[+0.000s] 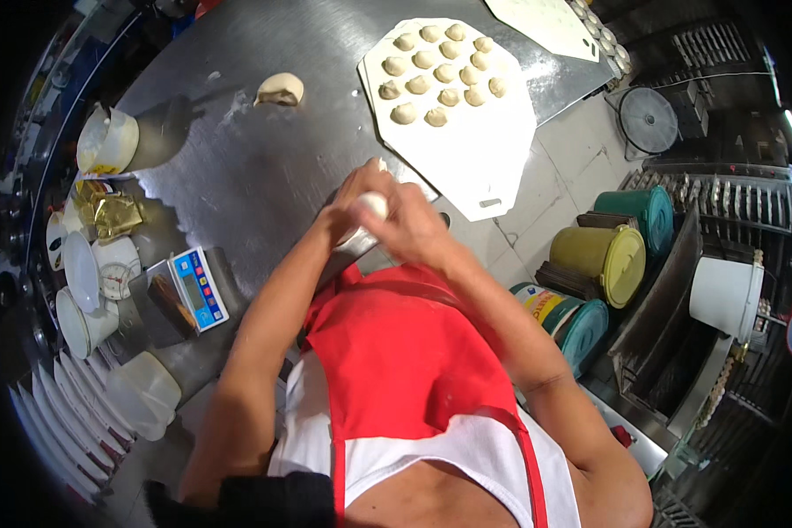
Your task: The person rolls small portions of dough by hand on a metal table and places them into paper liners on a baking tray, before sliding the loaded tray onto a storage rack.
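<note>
In front of my red apron, at the near edge of the metal table (264, 167), my hands meet around a small pale dough ball (372, 206). My left hand (349, 199) curls against its left side, and a bit of dough (382, 165) shows at the fingertips. From the right, my right hand (415, 227) closes on the ball, its thumb side against it. The fingers partly hide one another. Just beyond my hands lies a white board (484, 167) with rows of several small dough balls (445, 74). A larger cut lump of dough (280, 89) rests farther left.
At the left stand a white tub (108, 141), a gold foil packet (116, 216), a blue-white digital scale (199, 290) and a clear plastic container (144, 396). Another white board (546, 26) lies at the far right. Lidded buckets (594, 260) and a floor fan (648, 120) stand right.
</note>
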The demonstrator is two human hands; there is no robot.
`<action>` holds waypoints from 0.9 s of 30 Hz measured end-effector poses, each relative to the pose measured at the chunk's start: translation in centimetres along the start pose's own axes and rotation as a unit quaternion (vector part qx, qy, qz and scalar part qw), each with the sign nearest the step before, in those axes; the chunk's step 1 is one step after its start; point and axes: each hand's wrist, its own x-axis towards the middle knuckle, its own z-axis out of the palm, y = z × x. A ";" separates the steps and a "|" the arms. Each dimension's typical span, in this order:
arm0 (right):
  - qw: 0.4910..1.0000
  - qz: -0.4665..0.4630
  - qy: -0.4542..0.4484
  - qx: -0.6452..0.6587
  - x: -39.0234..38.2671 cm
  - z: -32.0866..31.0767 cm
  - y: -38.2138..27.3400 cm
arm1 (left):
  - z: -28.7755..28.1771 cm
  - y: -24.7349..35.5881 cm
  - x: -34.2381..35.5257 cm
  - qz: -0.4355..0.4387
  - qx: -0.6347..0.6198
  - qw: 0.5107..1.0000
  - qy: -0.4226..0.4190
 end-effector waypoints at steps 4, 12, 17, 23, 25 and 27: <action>0.976 0.058 0.201 -0.067 0.8 -5.4 13.3 | 1.8 4.5 0.8 -0.147 0.167 0.970 0.095; 0.956 0.052 0.200 -0.208 4.0 -7.6 17.9 | 1.5 3.1 -4.3 -0.169 0.105 0.966 0.166; 0.994 -0.015 0.099 0.046 2.8 -2.1 12.0 | 1.2 6.4 -3.9 -0.130 0.004 0.980 0.150; 0.981 0.075 0.096 0.153 3.7 -0.6 9.6 | -0.3 4.7 -5.2 -0.091 0.099 0.990 0.034; 0.994 0.096 0.050 0.002 2.9 0.2 9.5 | 0.5 5.0 -5.5 -0.045 0.202 0.976 0.061; 0.989 0.128 0.075 0.028 1.9 0.4 7.9 | 0.9 5.7 -4.7 -0.008 0.240 0.967 0.085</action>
